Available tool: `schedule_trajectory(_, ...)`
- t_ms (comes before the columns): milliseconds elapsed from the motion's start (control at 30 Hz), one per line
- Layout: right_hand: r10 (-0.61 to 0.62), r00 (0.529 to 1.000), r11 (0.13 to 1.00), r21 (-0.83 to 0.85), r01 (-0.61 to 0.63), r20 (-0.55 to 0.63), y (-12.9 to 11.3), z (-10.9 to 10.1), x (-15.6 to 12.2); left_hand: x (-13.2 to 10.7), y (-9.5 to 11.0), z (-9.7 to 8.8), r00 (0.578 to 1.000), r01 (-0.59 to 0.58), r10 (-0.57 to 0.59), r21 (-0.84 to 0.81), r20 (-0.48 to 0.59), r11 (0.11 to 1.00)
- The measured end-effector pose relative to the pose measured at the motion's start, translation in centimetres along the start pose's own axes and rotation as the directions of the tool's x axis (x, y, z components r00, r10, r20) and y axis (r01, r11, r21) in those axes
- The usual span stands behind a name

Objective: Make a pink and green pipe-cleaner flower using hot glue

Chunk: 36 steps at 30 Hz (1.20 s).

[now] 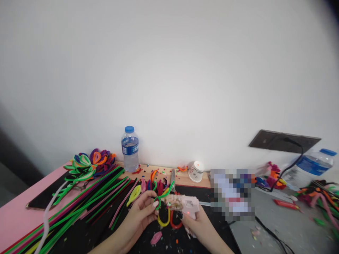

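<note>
My left hand (141, 211) pinches a bent green pipe cleaner (159, 201) between thumb and fingers. A pale pink hot glue gun (189, 206) is gripped in my right hand (197, 224). Its nozzle end, crusted with glue, points left at the green piece, and a red light glows on its body. A clear glue stick (204, 203) sticks out of its back. Scissors with yellow and red handles (176, 222) lie beneath, partly hidden by the gun and my hands. Close to my left hand are a yellow pipe-cleaner loop (134, 195) and a loose pink one (156, 238).
Long pipe cleaners (76, 208) and finished-looking pipe-cleaner flowers (90, 162) lie at left. A water bottle (130, 150) and an upturned paper cup (196, 171) stand near the wall. A black cable (270, 231), another bottle (316, 164) and a blurred-out object (233, 197) are at right.
</note>
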State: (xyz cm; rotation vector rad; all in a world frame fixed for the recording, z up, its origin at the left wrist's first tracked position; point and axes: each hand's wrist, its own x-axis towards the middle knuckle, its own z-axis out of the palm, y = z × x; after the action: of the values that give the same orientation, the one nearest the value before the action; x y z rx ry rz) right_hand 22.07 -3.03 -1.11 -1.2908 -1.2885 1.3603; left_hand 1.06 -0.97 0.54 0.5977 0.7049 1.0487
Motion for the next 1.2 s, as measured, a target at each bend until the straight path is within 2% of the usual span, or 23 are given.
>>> schedule_trajectory(433,0.029,0.999,1.000,0.011,-0.029,-0.018,-0.5,0.1,0.0,-0.1,0.3,0.5,0.999,0.001,-0.002,-0.013,-0.051,1.000)
schedule_trajectory(600,0.009,1.000,1.000,0.016,-0.009,0.018,-1.1,0.1,-0.1,-0.2,0.3,0.4,0.997,-0.004,0.003,-0.010,-0.076,1.000)
schedule_trajectory(933,0.060,0.998,0.998,-0.009,-0.060,0.037,-0.6,0.0,-0.1,0.0,0.4,0.3,0.991,-0.013,0.010,-0.023,-0.134,1.000)
schedule_trajectory(1200,0.039,0.997,0.999,-0.017,-0.038,0.065,-1.1,0.1,-0.3,0.0,0.1,0.2,0.987,-0.013,0.011,-0.009,-0.159,1.000)
